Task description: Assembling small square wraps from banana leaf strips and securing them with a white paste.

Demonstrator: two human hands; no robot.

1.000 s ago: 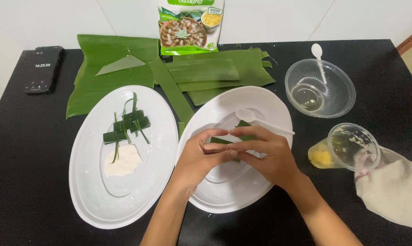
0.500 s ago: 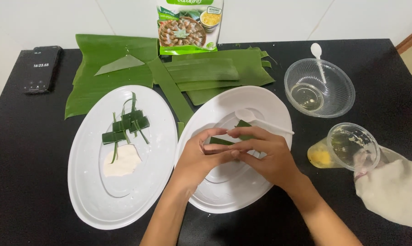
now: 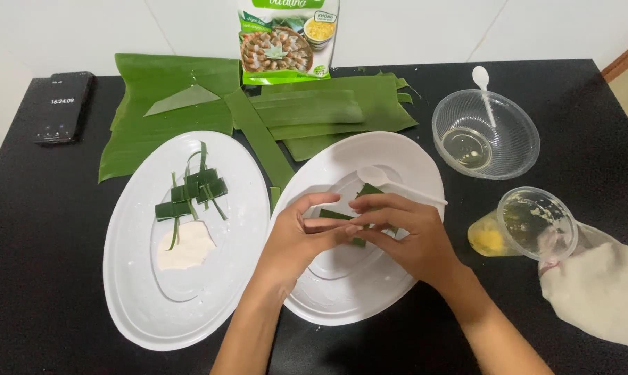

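One head-worn camera looks steeply down, close over the black table [image 3: 43, 229].

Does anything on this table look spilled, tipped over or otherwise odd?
Yes: the clear plastic cup at the right lies on its side, with yellow filling pooled against its lower wall, beside a white bag. Nothing has run onto the black table. The rest looks orderly.
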